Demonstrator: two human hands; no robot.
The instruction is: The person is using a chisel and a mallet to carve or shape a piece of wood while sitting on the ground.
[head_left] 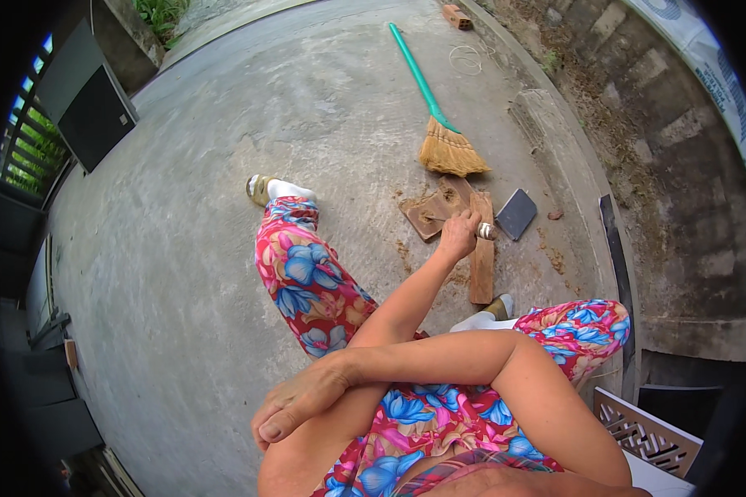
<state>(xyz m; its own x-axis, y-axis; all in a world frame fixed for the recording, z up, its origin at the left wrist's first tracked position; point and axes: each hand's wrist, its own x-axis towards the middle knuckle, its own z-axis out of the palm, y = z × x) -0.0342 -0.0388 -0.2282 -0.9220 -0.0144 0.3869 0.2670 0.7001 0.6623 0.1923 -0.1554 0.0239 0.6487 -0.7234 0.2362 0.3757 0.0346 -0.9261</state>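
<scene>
In my left hand (460, 234) is a hand tool (487, 231) with a banded, rounded handle end; its thin shaft points left over a brown wooden piece (420, 222). The wood has hollowed spots with crumbly shavings in them. A longer wooden block (481, 277) lies beside it, partly behind my left hand. My right hand (307, 399) is crossed over my left arm and rests on it, fingers stretched and holding nothing. To the right of the wood lies a flat dark grey slab (516, 214) with a pale edge. What the tool's tip touches is too small to tell.
A straw broom (451, 151) with a green handle lies just beyond the wood. Shavings (553, 257) are scattered on the concrete floor (182, 248). My legs in flowered trousers (311, 265) frame the work. A low concrete curb (555, 141) runs along the right; a brick (456, 16) sits far off.
</scene>
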